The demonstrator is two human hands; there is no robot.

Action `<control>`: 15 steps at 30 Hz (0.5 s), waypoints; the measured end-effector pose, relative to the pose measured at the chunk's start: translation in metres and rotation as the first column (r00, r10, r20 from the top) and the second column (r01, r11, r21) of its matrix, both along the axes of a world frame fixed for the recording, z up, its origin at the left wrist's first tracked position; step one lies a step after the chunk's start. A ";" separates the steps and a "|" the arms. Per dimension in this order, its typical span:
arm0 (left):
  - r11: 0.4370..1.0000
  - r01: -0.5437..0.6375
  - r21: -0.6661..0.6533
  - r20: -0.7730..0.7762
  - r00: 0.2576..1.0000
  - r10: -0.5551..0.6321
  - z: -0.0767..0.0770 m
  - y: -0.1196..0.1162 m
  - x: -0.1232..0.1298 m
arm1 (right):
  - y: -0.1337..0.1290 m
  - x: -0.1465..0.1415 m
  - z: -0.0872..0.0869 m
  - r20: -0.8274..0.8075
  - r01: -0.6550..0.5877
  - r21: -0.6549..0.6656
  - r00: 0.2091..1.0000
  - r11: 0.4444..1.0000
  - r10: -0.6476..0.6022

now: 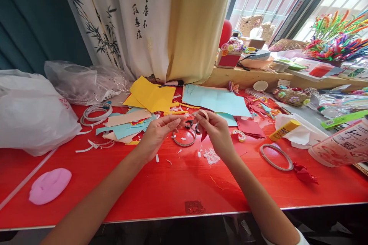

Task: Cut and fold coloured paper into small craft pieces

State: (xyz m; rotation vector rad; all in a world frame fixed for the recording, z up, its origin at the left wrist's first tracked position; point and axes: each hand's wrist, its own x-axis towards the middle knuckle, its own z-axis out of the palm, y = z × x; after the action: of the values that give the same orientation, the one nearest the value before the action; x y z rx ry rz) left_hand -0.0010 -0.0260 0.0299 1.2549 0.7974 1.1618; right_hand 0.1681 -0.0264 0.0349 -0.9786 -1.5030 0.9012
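Both hands are raised over the middle of the red table. My left hand [156,134] is closed in a pinch; whatever may be between its fingertips is too small to make out. In my right hand [217,132] is a small paper piece [204,135], with a red pointed part below and a pale pink curl at the fingertips. A gap separates the two hands. Just beyond and between them lie a tape roll [185,145] and black-handled scissors [189,123], partly hidden. White paper scraps [211,156] are scattered below the right hand.
Yellow paper [152,95], light blue paper [215,99] and red paper squares [250,128] lie behind the hands. Tape rolls [96,114] and pink clay [50,186] are at left. A glue stick [284,129], another tape roll [276,157] and a large tub [342,145] are at right.
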 end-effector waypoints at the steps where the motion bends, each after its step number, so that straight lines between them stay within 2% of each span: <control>1: 1.000 -0.014 -0.004 0.006 1.000 0.014 -0.001 0.001 0.000 | 0.001 0.001 0.000 0.010 -0.007 -0.004 1.000 1.000 0.007; 4: 0.996 -0.084 0.023 -0.050 0.995 0.085 -0.004 0.004 -0.001 | 0.002 0.003 0.002 0.070 -0.051 -0.019 0.996 0.998 0.053; 8: 0.974 -0.184 0.131 -0.228 0.951 0.210 -0.008 0.005 0.001 | 0.002 0.006 0.006 0.200 -0.155 -0.076 0.965 0.985 0.168; 10: 0.971 -0.166 0.174 -0.273 0.939 0.209 -0.009 0.003 0.004 | 0.001 0.007 0.005 0.243 -0.196 -0.111 0.945 0.974 0.218; 12: 0.976 -0.090 0.200 -0.312 0.938 0.150 -0.008 0.000 0.006 | 0.001 0.006 0.004 0.281 -0.215 -0.143 0.927 0.966 0.248; 15: 0.972 -0.040 0.233 -0.354 0.927 0.123 -0.006 -0.003 0.006 | 0.000 0.004 0.001 0.327 -0.205 -0.162 0.912 0.965 0.248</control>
State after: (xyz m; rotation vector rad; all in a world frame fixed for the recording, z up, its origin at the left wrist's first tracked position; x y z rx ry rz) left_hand 0.0046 -0.0286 0.0239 1.6706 1.0239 1.1198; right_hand 0.1724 -0.0259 0.0361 -1.1110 -1.9078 1.0366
